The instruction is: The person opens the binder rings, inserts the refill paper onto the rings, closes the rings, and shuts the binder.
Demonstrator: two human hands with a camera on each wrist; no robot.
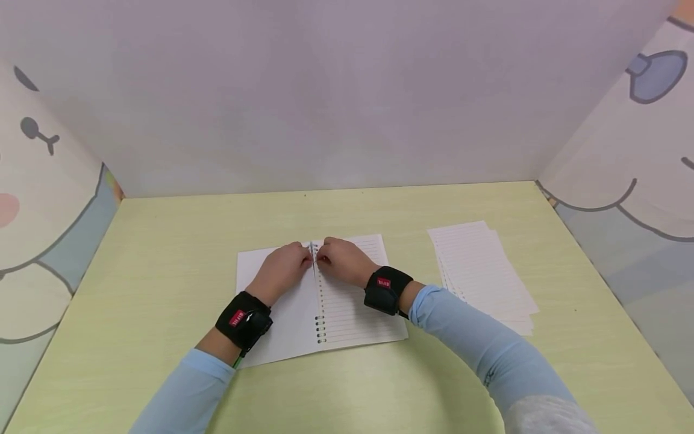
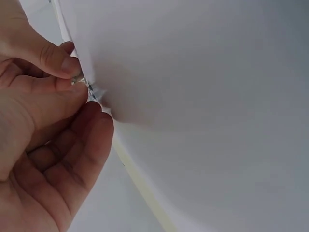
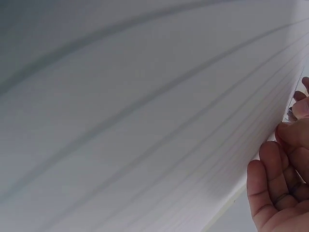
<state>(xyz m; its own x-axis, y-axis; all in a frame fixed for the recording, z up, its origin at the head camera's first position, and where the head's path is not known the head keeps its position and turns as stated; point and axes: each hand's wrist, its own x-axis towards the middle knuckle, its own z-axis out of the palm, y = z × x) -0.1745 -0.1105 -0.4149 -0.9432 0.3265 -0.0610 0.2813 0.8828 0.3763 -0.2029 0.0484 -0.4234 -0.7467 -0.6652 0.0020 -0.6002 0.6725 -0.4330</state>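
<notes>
An open loose-leaf notebook lies on the table, with a blank page (image 1: 287,325) on the left and a lined page (image 1: 363,316) on the right. Metal binder rings (image 1: 321,330) run down its middle. At the top end of the rings, my left hand (image 1: 284,265) pinches them between thumb and fingertips. My right hand (image 1: 347,260) faces it from the other side, its thumb and finger pinching the same rings. In the left wrist view both sets of fingertips nearly meet at a bit of metal (image 2: 90,91), mostly hidden by them.
Several loose lined sheets (image 1: 482,271) with punched holes lie overlapping to the right of the notebook. The pale yellow table (image 1: 179,253) meets a plain wall (image 1: 325,120) at the back, and walls with cartoon drawings stand at both sides.
</notes>
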